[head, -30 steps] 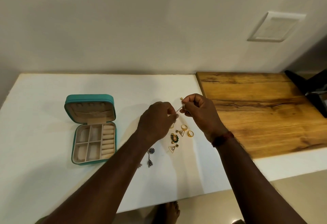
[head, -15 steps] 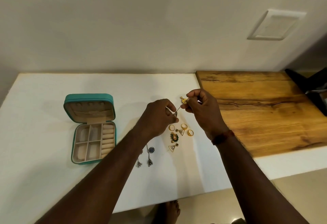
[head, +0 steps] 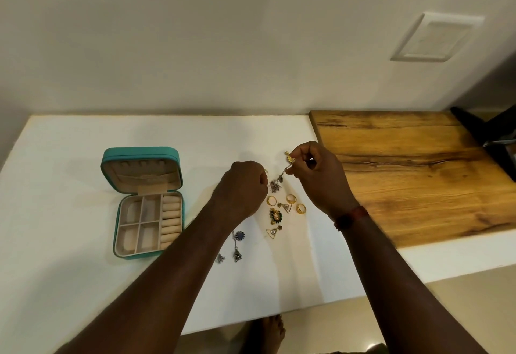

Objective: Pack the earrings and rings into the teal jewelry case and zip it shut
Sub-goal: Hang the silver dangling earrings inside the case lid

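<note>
Both hands hold one earring [head: 279,181].
Right hand [head: 321,180] pinches its chain; left hand [head: 243,188], fingers curled, pinches the tassel end above the rings [head: 291,199].

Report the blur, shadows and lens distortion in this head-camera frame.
Head view: the wide-angle lens skews the edges of the white table and stretches both forearms; light is soft and warm, without glare, with faint arm shadows on the table; the dangling earring pinched between left hand and right hand looks smeared, like the red wristband; the teal case is fairly sharp.
</note>
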